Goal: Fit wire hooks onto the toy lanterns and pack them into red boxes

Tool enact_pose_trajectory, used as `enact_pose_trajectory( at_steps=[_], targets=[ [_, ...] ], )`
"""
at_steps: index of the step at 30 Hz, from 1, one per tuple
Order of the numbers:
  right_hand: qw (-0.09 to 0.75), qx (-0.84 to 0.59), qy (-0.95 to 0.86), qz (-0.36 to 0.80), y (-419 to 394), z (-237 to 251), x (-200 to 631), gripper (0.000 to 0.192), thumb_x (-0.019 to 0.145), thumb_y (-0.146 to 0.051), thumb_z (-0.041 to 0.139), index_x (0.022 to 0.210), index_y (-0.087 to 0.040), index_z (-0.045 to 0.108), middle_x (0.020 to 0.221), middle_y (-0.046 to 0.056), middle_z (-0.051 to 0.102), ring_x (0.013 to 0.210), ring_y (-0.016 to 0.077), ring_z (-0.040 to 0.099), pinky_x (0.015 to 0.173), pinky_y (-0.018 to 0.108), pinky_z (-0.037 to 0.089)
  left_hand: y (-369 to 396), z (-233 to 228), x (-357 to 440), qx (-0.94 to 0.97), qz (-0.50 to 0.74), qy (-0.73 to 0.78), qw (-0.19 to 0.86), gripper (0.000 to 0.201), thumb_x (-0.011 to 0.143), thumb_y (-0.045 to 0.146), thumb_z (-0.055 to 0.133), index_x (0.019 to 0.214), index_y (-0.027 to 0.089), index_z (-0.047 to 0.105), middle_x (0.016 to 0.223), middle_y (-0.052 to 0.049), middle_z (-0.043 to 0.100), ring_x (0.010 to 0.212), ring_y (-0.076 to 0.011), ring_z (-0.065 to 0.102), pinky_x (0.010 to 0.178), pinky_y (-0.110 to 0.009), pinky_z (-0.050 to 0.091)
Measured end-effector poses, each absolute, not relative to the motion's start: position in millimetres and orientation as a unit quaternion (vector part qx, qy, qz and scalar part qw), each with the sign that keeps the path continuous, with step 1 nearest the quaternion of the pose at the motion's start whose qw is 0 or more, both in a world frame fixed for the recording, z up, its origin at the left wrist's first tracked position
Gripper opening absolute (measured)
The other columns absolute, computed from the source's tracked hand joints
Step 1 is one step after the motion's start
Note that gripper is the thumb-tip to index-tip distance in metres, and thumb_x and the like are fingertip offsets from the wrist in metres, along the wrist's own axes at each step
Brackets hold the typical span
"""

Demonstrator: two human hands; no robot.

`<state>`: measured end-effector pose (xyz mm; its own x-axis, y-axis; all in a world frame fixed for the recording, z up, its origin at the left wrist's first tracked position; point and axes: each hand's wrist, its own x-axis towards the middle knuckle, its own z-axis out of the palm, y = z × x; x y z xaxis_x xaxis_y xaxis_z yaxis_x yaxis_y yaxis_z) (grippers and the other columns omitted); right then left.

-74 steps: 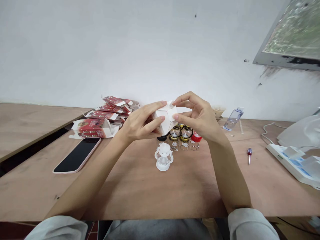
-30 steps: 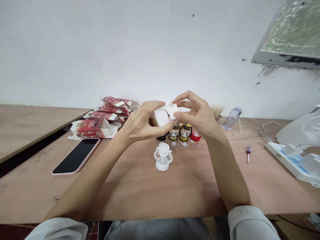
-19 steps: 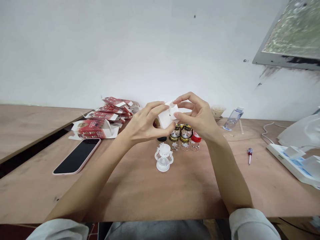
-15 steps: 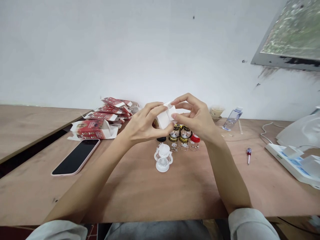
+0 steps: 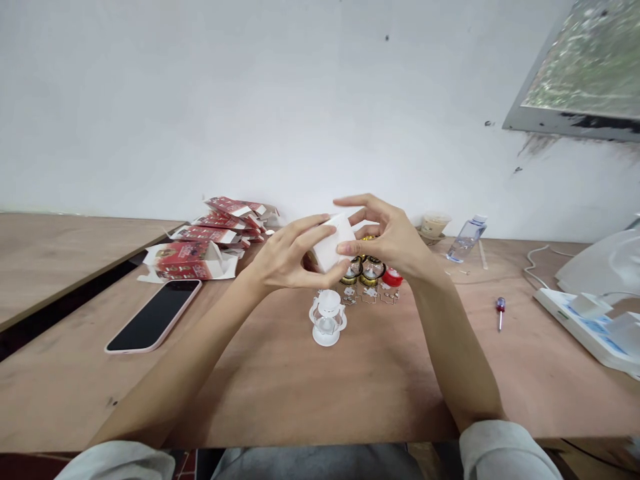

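Above the middle of the wooden table (image 5: pixel 280 387), both my hands hold one small white cardboard box (image 5: pixel 334 244). My left hand (image 5: pixel 287 257) grips its left side with fingers curled around it. My right hand (image 5: pixel 387 237) presses on its right end with the thumb while the index finger stretches over the top. A small white lantern (image 5: pixel 327 317) stands on the table just below the box. Behind it, partly hidden by my hands, stand gold lanterns (image 5: pixel 364 272) and a red one (image 5: pixel 393 276).
A pile of flat red-and-white cartons (image 5: pixel 207 240) lies at the back left, with a pink-edged phone (image 5: pixel 154 315) in front of it. At the right are a small screwdriver (image 5: pixel 499 311), a plastic bottle (image 5: pixel 466 238), a cup (image 5: pixel 433 225) and a white machine (image 5: pixel 595 300).
The open white flaps at the box's end have been folded flat. Both hands with the box have sunk slightly, and my right index finger now lies stretched over the top.
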<state>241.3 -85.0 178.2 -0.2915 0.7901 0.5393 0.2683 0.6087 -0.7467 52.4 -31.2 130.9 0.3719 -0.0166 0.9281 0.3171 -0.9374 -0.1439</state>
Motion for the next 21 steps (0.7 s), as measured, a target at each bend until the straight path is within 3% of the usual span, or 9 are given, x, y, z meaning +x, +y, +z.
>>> enact_pose_trajectory(
  at_steps=[3,6,9,11,13,15,19,21],
  targets=[
    [0.461,-0.347,-0.777,0.253,-84.4,178.7,243.3,0.043,0.06,-0.035,0.076,0.098,-0.022,0.061,0.086,0.001,0.06,0.066,0.0119,0.058,0.057,0.027,0.051,-24.7,128.9,51.9,-0.823,-0.549,-0.05,0.14,0.06,0.066,0.039,0.072,0.118,0.031,0.041,0.11,-0.005,0.06,0.1,-0.0202,0.061,0.086,-0.034,0.051],
    [0.475,-0.353,-0.776,0.219,-82.7,174.8,239.4,0.037,0.061,-0.033,0.075,0.093,-0.021,0.06,0.085,0.0,0.06,0.068,0.0123,0.057,0.058,0.027,0.05,-20.4,131.1,50.8,-0.841,-0.517,-0.058,0.147,0.064,0.069,0.044,0.069,0.122,0.034,0.035,0.115,-0.005,0.056,0.105,-0.0228,0.058,0.092,-0.042,0.048],
    [0.502,-0.356,-0.767,0.181,-80.8,168.2,230.8,0.03,0.064,-0.031,0.073,0.087,-0.022,0.057,0.088,0.0,0.06,0.069,0.0126,0.057,0.058,0.027,0.049,-23.5,135.9,48.6,-0.828,-0.534,-0.071,0.156,0.072,0.064,0.062,0.066,0.124,0.036,0.035,0.13,-0.007,0.044,0.121,-0.0299,0.045,0.102,-0.052,0.036],
    [0.524,-0.36,-0.761,0.129,-80.1,163.5,224.8,0.018,0.069,-0.028,0.068,0.081,-0.021,0.056,0.088,0.0,0.06,0.071,0.013,0.057,0.06,0.028,0.05,-28.6,140.3,47.0,-0.795,-0.584,-0.114,0.116,0.071,0.069,0.067,0.058,0.127,0.035,0.034,0.136,-0.007,0.037,0.13,-0.0313,0.034,0.105,-0.054,0.03],
    [0.542,-0.37,-0.753,0.044,-79.2,158.7,219.2,0.005,0.076,-0.021,0.058,0.072,-0.021,0.055,0.081,0.0,0.058,0.073,0.0139,0.057,0.063,0.028,0.049,-33.0,145.4,46.0,-0.751,-0.631,-0.192,0.044,0.063,0.076,0.062,0.053,0.129,0.033,0.032,0.139,-0.008,0.034,0.133,-0.0296,0.029,0.104,-0.051,0.032],
    [0.532,-0.377,-0.757,-0.037,-76.0,153.1,213.1,0.019,0.08,-0.013,0.047,0.065,-0.02,0.055,0.076,0.002,0.056,0.074,0.0147,0.057,0.066,0.029,0.047,-34.4,149.8,46.4,-0.717,-0.644,-0.262,-0.057,0.058,0.078,0.053,0.056,0.126,0.031,0.033,0.137,-0.009,0.036,0.129,-0.0284,0.035,0.098,-0.047,0.04],
    [0.42,-0.369,-0.823,-0.098,-55.5,137.7,199.4,0.027,0.08,-0.006,0.04,0.069,-0.02,0.059,0.084,0.003,0.06,0.076,0.0145,0.057,0.068,0.028,0.045,-29.5,152.3,53.7,-0.65,-0.56,-0.356,-0.372,0.051,0.072,0.041,0.062,0.114,0.022,0.039,0.111,-0.012,0.055,0.1,-0.0246,0.058,0.076,-0.042,0.052],
    [0.373,-0.385,-0.837,-0.114,-41.8,130.9,196.0,0.027,0.081,-0.006,0.038,0.071,-0.019,0.061,0.087,0.004,0.061,0.078,0.0152,0.057,0.068,0.028,0.044,-24.7,151.2,56.9,-0.601,-0.543,-0.383,-0.444,0.05,0.067,0.036,0.066,0.108,0.019,0.042,0.104,-0.011,0.057,0.094,-0.0225,0.059,0.074,-0.039,0.052]
  ],
)
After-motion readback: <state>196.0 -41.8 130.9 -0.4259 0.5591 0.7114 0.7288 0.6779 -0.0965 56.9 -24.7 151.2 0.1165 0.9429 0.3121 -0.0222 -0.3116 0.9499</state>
